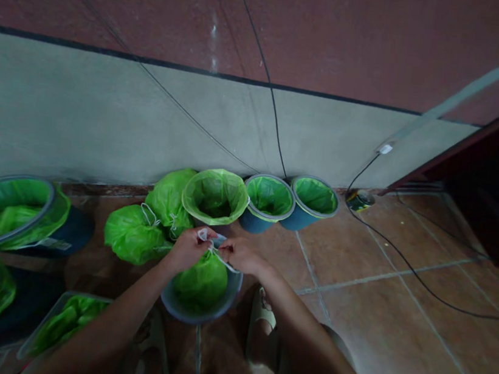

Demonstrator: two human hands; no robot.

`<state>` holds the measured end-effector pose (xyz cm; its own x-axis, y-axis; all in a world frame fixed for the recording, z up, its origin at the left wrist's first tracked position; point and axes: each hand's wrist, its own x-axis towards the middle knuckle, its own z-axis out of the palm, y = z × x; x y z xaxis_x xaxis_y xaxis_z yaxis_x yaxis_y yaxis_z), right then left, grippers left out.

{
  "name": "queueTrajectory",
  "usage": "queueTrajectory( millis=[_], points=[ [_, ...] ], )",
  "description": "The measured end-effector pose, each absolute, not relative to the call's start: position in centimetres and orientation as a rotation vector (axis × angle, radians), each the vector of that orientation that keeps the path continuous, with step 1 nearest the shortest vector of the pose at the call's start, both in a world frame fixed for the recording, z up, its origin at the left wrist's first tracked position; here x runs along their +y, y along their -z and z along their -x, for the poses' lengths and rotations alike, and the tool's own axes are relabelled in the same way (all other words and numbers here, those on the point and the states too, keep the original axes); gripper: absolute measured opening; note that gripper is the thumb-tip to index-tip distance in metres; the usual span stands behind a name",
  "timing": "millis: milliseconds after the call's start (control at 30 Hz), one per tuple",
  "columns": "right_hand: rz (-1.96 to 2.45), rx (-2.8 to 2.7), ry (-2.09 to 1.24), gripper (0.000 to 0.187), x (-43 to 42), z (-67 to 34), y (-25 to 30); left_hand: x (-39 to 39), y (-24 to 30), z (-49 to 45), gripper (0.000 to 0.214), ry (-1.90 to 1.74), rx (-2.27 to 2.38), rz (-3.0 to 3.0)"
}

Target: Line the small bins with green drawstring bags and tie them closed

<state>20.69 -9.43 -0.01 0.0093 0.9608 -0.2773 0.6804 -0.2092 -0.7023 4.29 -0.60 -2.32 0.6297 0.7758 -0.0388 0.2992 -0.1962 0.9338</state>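
Observation:
A green drawstring trash bag (201,280) sits gathered inside a grey-blue bin (236,289) on the floor before me. My left hand (190,248) is closed on the white drawstring at the neck of the bag. On the other side, the fingers of my right hand (240,254) pinch the same white drawstring (224,261), which stretches beneath it. Just beyond my hands stands a bin lined with a green bag (216,196), its edge folded over the rim. Two tied green bags, one in front (133,233) and one behind (171,198), lie to its left.
Two blue lined bins, one nearer (268,205) and one farther right (312,202), stand along the wall. Larger lined bins (50,216) and a tub of green bags (71,317) are at left. A can (360,200) and a black cable (408,269) lie on the right.

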Motion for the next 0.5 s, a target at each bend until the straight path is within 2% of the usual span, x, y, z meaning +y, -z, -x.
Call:
queueTrajectory(
  millis=[333,500],
  points=[
    [1.967,-1.423,-1.194,0.027,-8.8,-19.8,0.0,-2.0,3.8,-5.1,0.034,-0.596,0.926,-1.776],
    [1.875,-1.208,-1.295,0.022,-8.7,-19.6,1.7,-2.0,2.9,-5.0,0.026,-0.506,0.971,-1.765]
  ],
)
